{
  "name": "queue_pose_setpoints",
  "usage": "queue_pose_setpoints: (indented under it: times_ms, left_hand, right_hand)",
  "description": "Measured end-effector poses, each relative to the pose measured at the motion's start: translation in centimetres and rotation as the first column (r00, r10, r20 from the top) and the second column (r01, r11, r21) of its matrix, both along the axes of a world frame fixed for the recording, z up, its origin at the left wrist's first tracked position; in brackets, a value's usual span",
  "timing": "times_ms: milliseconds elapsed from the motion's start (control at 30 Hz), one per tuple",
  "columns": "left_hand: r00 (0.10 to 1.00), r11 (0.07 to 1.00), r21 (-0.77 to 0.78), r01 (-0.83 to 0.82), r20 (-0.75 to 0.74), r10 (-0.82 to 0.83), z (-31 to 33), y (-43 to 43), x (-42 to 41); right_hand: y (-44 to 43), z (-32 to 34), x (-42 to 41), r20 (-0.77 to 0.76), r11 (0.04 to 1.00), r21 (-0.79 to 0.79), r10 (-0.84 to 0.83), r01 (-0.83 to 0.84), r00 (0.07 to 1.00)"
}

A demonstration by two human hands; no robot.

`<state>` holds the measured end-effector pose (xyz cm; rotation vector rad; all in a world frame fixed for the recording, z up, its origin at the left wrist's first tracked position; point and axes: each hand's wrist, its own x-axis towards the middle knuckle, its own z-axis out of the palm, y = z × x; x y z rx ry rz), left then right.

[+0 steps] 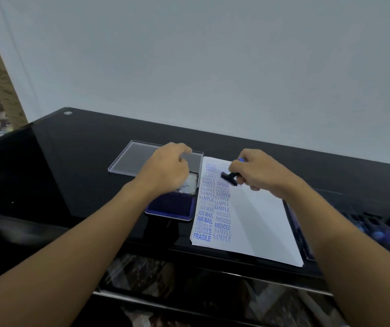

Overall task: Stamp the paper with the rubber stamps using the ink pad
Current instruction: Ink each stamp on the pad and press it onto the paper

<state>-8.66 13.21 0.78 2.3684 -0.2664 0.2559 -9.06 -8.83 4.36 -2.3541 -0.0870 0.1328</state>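
A glossy black table stands against a pale wall. The paper stack lies flat on it, just to the right of the open ink pad. The right hand pinches the rubber stamp by its handle, tilted over the upper printed rows. The left hand curls over the pad's raised lid; whether it grips cannot be told. The stamp is probably light and rigid: hold it by the handle, clear of the inked face. Thin sheets may slide.

The tabletop is glossy black, smooth as glass; the paper is matt white, the stamp dark plastic. The ink pad looks dull, its lid shiny metal, and at its 11 o'clock lies a clear, smooth plastic tray
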Motion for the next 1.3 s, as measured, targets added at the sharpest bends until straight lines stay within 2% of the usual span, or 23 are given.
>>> queue_pose_setpoints:
  times_ms: [167, 333, 467, 700, 1300]
  left_hand:
    - [0.997, 0.991, 0.113, 0.074, -0.040, -0.070, 0.4, -3.5, 2.3]
    - [0.983, 0.962, 0.213, 0.169, -0.100, -0.151, -0.5, -6.0, 4.9]
    - [0.976, 0.931, 0.305, 0.200, -0.147, -0.162, -1.7, -7.5, 6.3]
    - [0.967, 0.909, 0.357, 0.215, -0.206, -0.148, -3.6, -8.2, 8.2]
    - [0.965, 0.886, 0.402, 0.229, -0.210, -0.154, -4.4, -8.5, 8.9]
  right_hand:
    - [-2.3, 1.0, 1.8, 0.006, 0.991, -0.132, 0.023, -0.022, 1.000]
    - [-3.3, 0.1, 4.0, -0.059, 0.955, -0.293, 0.032, -0.048, 0.998]
    - [-3.0, -1.3, 5.2, -0.107, 0.917, -0.385, 0.066, -0.103, 0.992]
    - [-2.6, -3.0, 6.3, -0.059, 0.849, -0.514, 0.106, -0.122, 0.993]
    - [-2.2, -4.4, 7.2, -0.078, 0.810, -0.568, 0.126, -0.148, 0.989]
